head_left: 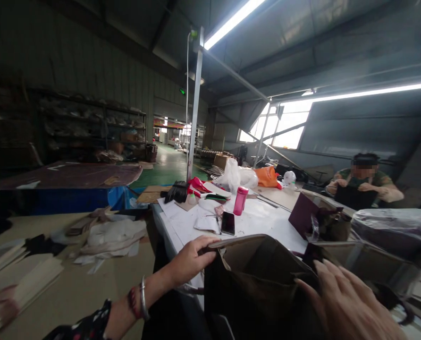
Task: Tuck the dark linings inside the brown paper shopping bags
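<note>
My left hand (191, 259) grips the left rim of a dark brown bag (256, 278) that stands open at the near edge of the white table (263, 217). Its fingers curl over the rim. My right hand (348, 302) lies on the bag's right side with its fingers stretched out and pressed against the material. The bag's pale lining shows inside the opening. A bracelet and a red band sit on my left wrist.
On the table lie a black phone (228, 223), a pink bottle (240, 200), papers, plastic bags and an orange bag (268, 177). Another person (362, 186) works across the table at the right. A metal post (194, 104) rises from the table's far end. Fabric piles lie on the left.
</note>
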Available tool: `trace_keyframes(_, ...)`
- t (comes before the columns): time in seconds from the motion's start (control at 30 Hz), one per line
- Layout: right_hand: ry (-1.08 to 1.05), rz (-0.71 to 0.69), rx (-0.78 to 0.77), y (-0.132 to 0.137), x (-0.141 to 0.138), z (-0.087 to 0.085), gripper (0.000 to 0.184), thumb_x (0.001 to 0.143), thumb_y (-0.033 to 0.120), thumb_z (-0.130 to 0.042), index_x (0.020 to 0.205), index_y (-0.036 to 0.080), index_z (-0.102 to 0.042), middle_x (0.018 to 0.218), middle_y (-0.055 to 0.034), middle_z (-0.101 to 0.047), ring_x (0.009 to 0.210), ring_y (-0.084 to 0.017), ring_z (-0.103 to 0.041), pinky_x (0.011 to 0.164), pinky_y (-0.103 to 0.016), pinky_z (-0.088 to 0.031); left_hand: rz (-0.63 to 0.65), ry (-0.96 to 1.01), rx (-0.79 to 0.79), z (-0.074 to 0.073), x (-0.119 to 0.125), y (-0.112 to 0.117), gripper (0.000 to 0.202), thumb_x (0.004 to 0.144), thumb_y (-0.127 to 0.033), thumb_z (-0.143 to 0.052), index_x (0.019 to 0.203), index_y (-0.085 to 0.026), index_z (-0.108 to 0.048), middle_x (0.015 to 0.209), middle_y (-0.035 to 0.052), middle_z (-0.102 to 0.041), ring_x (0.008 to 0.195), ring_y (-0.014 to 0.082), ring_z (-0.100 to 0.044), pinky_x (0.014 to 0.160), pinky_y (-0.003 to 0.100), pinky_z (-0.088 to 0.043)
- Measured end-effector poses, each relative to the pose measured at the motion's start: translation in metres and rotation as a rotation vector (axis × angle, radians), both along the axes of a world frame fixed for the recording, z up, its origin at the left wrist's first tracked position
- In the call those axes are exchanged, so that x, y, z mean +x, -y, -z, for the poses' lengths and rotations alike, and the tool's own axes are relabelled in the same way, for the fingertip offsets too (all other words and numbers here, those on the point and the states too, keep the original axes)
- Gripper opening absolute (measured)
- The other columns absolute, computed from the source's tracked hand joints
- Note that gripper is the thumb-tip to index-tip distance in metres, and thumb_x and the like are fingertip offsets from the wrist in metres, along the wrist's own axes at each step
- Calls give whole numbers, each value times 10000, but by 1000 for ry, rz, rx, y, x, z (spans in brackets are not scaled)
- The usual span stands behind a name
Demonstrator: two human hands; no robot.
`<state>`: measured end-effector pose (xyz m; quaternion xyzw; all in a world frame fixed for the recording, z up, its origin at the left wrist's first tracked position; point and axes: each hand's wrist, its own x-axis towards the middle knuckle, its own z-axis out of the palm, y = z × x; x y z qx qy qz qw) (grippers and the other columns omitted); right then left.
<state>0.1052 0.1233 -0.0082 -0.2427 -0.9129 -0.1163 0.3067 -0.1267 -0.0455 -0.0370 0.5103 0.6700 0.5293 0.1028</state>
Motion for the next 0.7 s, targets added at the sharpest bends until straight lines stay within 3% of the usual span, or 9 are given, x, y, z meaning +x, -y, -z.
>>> trace_keyframes(0.03, 16, -32, 28, 11, -8, -8, 420, 740, 425, -449, 1008, 132, -584, 1098, -188, -578, 1067, -360, -468, 848, -486, -382, 8, -9, 5, -1, 1, 0, 316, 749, -196, -513, 1054, -153, -584, 1091, 64, -578, 1037, 188, -505, 940, 321, -364)
trace_keyframes(0.13, 235, -185, -145, 43, -40, -24, 350, 765, 441, -526, 1030, 218, -575, 1057, -81, -615, 1008, -282, -521, 815, -402, -427, 29, -25, 1, -1, 1, 0, 296, 755, -187, -510, 1040, -154, -584, 1039, 59, -577, 1001, 175, -511, 908, 298, -383)
trace_keyframes(0.23, 383, -231, -234, 59, -69, -23, 140, 769, 301, -582, 882, 222, -604, 852, -38, -657, 835, -246, -584, 727, -359, -434, 51, -60, -9, 0, -1, -1, 256, 765, -203, -527, 1010, -173, -596, 976, 39, -570, 947, 160, -516, 866, 267, -400)
trace_keyframes(0.27, 410, -235, -235, 60, -75, -21, 64, 789, 241, -553, 824, 226, -604, 795, -24, -657, 782, -233, -594, 687, -338, -427, 59, -69, -8, 0, -2, -2, 235, 775, -217, -526, 994, -181, -605, 958, 33, -567, 930, 155, -518, 851, 258, -404)
trace_keyframes(0.33, 439, -217, -255, 55, -82, -17, 161, 833, 180, -466, 752, 237, -594, 739, -8, -653, 710, -208, -603, 601, -295, -399, 74, -69, -1, 0, -4, -3, 204, 797, -246, -514, 958, -188, -624, 932, 28, -560, 904, 149, -521, 826, 246, -411)
trace_keyframes(0.5, 460, -81, -442, 35, -89, -17, 213, 867, 285, -393, 779, 258, -585, 781, -12, -670, 712, -207, -624, 513, -253, -346, 95, -36, -37, -4, -7, -5, 208, 816, -246, -489, 950, -199, -641, 1062, 40, -553, 985, 165, -503, 890, 273, -395)
trace_keyframes(0.57, 443, -47, -450, 33, -93, -20, 218, 866, 292, -383, 794, 264, -588, 788, -15, -675, 738, -223, -628, 518, -260, -337, 128, 11, -39, -5, -7, -6, 228, 820, -233, -486, 996, -213, -630, 1107, 32, -556, 1020, 169, -499, 914, 281, -386)
trace_keyframes(0.7, 436, 32, -405, 33, -100, -22, 233, 864, 307, -381, 778, 260, -592, 755, -34, -671, 733, -261, -628, 509, -281, -311, 162, 45, -46, -6, -8, -7, 244, 823, -213, -491, 1033, -227, -614, 1005, 8, -611, 971, 156, -534, 883, 258, -403)
